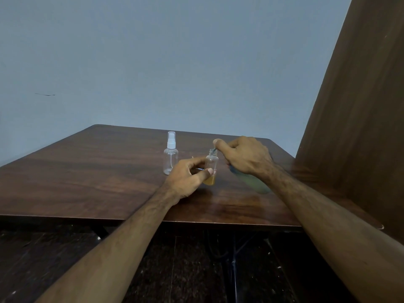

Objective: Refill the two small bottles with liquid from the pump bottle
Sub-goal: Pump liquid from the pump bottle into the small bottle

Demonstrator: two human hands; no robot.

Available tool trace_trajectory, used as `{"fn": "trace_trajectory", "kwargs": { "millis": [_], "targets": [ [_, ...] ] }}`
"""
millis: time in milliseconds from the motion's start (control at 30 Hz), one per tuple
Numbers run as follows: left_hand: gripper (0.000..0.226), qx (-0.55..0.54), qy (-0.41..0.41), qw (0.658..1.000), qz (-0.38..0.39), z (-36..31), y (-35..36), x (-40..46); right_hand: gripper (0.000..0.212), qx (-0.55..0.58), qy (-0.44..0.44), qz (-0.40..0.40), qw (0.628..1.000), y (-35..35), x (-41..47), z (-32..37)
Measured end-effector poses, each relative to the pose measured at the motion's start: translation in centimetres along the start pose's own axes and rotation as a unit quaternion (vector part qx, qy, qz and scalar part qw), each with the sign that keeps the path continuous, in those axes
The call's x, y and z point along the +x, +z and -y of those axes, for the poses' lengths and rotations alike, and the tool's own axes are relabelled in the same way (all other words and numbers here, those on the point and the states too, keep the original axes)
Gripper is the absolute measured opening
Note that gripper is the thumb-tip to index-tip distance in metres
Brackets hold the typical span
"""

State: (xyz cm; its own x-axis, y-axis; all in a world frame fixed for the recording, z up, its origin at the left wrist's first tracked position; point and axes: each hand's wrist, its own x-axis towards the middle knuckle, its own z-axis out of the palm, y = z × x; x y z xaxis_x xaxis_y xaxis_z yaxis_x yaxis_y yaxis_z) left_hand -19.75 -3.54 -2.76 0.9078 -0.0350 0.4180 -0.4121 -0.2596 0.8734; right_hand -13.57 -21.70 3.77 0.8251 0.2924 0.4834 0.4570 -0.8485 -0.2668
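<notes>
Nearest the camera, two bare forearms reach in over the front edge of the wooden table point(87, 171), with dark floor below that edge.

The landmark is the small open bottle point(211, 169), which stands upright on the table slightly right of its middle. It is clear plastic with a threaded neck and no cap, a small label low on its side, and amber liquid filling only its bottom part.

Just left of this bottle, the left hand point(185, 180) grips it, thumb across the lower front at about the label and curled fingers round the far side. A thin pale sliver shows between the fingers; I cannot tell what it is.

Just right of the bottle and slightly above it, the right hand point(242, 156) is closed round the pump bottle point(251, 180), a greenish, blurred body that slants down and to the right beneath the palm. The forefinger and thumb are pinched together over the open neck, where a thin nozzle tip point(213, 149) meets the bottle's mouth. Whether liquid is flowing cannot be made out.

Behind and left of the open bottle, near but apart from it, stands a clear spray bottle point(170, 155), upright, with a white sprayer and clear overcap, looking empty.

Beyond the table's far edge is a blue-grey wall point(153, 62), and to the right of the bottle a brown wooden panel point(354, 127) rises.
</notes>
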Motion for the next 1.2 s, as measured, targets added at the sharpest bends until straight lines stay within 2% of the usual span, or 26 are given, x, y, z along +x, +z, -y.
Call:
{"fn": "trace_trajectory", "kwargs": {
  "millis": [133,433,733,967,1200],
  "targets": [
    [0.03,0.006,-0.005,1.0,0.006,0.15,0.04,0.09,0.088,-0.004,0.008,0.001,1.0,0.1,-0.15,-0.28],
    [0.027,0.018,-0.014,1.0,0.007,0.71,0.09,0.29,0.067,0.008,0.01,0.001,1.0,0.03,0.11,-0.27],
    [0.031,0.014,-0.005,1.0,0.005,0.67,-0.05,0.32,0.089,0.017,0.016,0.005,1.0,0.14,-0.27,-0.25],
    [0.028,0.037,-0.02,0.999,0.013,0.86,-0.01,0.36,0.069,0.013,0.008,0.005,1.0,0.38,-0.27,-0.02],
    [0.028,0.02,-0.01,1.0,0.001,0.9,-0.13,0.46,0.088,0.001,0.007,0.001,1.0,0.55,-0.43,-0.12]
  ]
}}
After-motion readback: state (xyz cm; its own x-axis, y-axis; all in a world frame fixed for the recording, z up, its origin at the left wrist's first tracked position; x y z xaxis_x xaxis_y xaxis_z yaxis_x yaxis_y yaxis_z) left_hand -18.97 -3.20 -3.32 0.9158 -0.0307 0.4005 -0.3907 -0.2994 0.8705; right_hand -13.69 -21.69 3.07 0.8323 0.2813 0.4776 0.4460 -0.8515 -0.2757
